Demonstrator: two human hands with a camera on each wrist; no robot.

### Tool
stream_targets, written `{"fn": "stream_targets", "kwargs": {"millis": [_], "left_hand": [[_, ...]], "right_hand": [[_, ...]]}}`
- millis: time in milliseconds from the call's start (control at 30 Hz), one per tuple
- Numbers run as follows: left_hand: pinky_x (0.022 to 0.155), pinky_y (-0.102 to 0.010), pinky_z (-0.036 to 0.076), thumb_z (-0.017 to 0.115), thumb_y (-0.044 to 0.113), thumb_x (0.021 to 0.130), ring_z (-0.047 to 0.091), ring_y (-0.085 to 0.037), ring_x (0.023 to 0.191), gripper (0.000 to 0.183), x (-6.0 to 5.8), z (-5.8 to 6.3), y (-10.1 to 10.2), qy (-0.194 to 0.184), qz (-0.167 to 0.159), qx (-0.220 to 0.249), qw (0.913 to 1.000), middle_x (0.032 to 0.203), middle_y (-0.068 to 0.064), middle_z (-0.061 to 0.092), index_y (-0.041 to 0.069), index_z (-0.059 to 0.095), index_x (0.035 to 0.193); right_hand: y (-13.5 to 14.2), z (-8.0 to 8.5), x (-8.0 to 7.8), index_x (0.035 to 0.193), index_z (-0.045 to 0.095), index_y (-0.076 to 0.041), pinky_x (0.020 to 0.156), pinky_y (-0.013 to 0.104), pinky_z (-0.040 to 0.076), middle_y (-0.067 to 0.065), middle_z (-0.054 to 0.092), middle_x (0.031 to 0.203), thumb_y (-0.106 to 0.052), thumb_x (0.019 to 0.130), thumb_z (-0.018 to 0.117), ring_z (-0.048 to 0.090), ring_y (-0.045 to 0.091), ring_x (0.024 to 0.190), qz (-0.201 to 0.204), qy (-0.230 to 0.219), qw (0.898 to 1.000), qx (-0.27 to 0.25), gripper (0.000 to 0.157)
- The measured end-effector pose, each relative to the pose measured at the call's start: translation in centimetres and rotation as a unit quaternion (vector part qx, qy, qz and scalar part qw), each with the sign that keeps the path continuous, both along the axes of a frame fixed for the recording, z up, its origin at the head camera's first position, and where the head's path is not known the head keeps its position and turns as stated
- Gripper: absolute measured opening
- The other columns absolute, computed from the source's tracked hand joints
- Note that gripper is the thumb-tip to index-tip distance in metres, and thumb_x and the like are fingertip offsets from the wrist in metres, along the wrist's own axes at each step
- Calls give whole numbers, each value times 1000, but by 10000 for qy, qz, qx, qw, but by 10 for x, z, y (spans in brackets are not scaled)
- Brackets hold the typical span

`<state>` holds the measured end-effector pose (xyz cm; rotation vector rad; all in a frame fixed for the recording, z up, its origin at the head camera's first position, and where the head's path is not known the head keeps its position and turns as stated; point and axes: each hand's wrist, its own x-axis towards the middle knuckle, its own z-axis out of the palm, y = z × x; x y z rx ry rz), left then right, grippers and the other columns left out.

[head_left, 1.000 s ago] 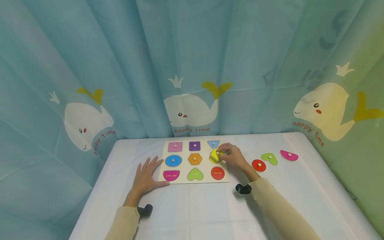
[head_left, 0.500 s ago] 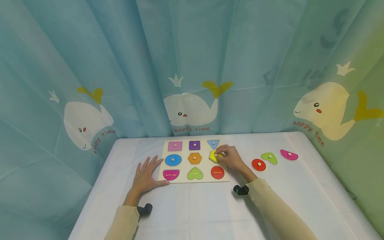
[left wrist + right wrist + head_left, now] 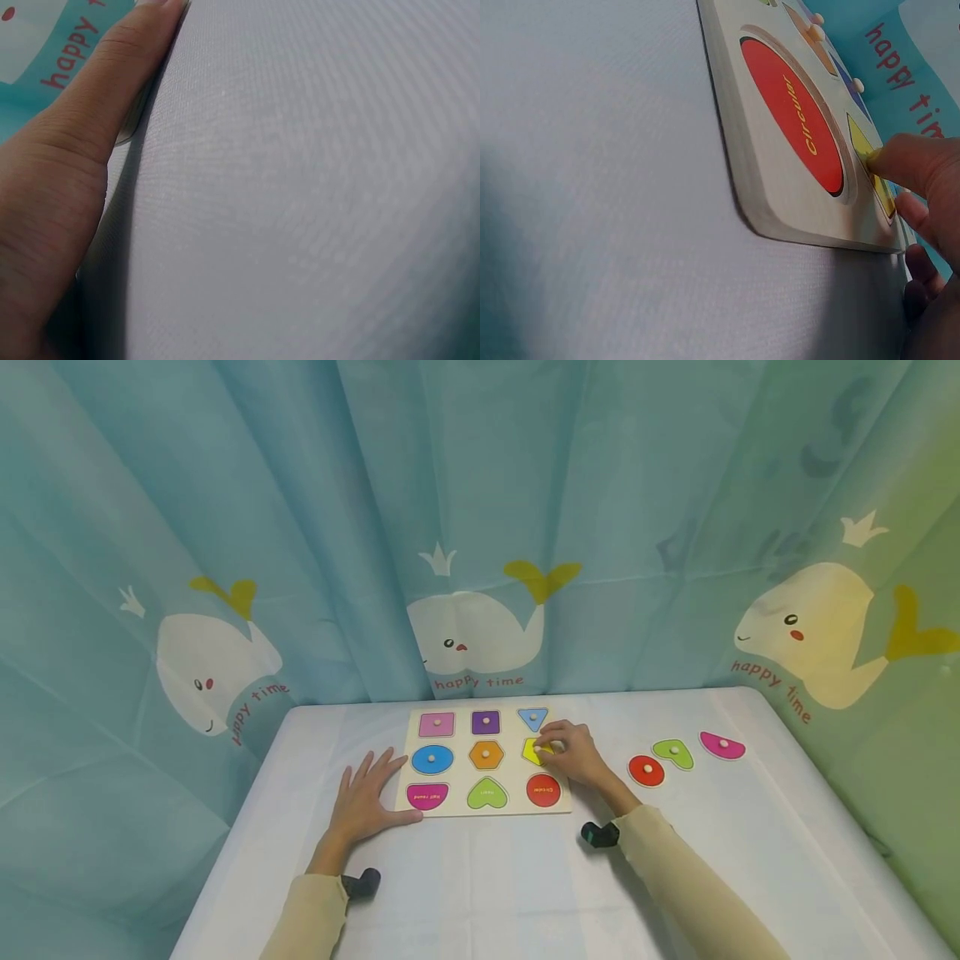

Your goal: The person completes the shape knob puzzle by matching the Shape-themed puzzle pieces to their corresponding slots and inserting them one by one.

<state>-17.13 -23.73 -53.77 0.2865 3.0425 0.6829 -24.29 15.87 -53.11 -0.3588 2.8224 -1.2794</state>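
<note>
A white wooden shape-puzzle board (image 3: 517, 807) lies on the table with knobbed pieces in several slots. The right hand (image 3: 579, 758) pinches the knob of a yellow pentagon piece (image 3: 532, 755), which sits level with the board in its slot, as the right wrist view also shows. Part of the pentagon is hidden by the fingers. Spread flat, the left hand (image 3: 363, 802) rests at the board's left edge, its thumb at the near left corner. Along the near row, the half-round (image 3: 427, 796), heart (image 3: 487, 793) and circular (image 3: 793, 112) slots show their printed bottoms.
To the right of the board lie a red circle piece (image 3: 643, 774), a green heart piece (image 3: 672, 756) and a magenta half-round piece (image 3: 722, 747). The white-covered table (image 3: 480, 893) ends at a blue curtain (image 3: 480, 510) with whale prints.
The yellow pentagon piece, tilted over its slot one second ago, has gone down and turned to lie level in it. The right hand moved slightly with it; the left hand stayed put.
</note>
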Motion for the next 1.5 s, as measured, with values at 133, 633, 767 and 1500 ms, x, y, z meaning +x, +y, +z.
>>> {"fn": "stream_targets", "kwargs": {"millis": [133,633,767,1500], "left_hand": [[119,-72,3,82,69,68,14,-42,155,106,0,0,-1,-10,-11,-2,10000,167,-12,31,21,46,156],[119,-73,3,83,66,69,16,-43,155,105,0,2,0,51,-22,50,10000,166,-13,32,19,46,156],[119,-72,3,82,66,69,15,-42,155,105,0,2,0,9,-14,49,10000,166,-12,32,20,46,156],[120,-71,2,82,68,69,14,-42,155,105,0,1,0,-17,-35,78,10000,167,-12,32,21,46,156]], "right_hand": [[-1,1,0,103,81,-11,107,58,37,12,64,131,-15,90,78,43,36,129,-53,-54,10000,9,14],[-1,-1,0,103,81,-13,108,59,37,11,63,133,-16,90,79,41,36,130,-148,-199,9997,-32,14],[-2,0,1,104,81,-13,107,59,38,10,62,134,-15,90,78,40,36,130,-181,-225,9996,-39,14],[1,4,1,115,78,-14,108,58,41,12,62,136,-18,90,78,42,36,130,-10,-264,9996,89,25]]}}
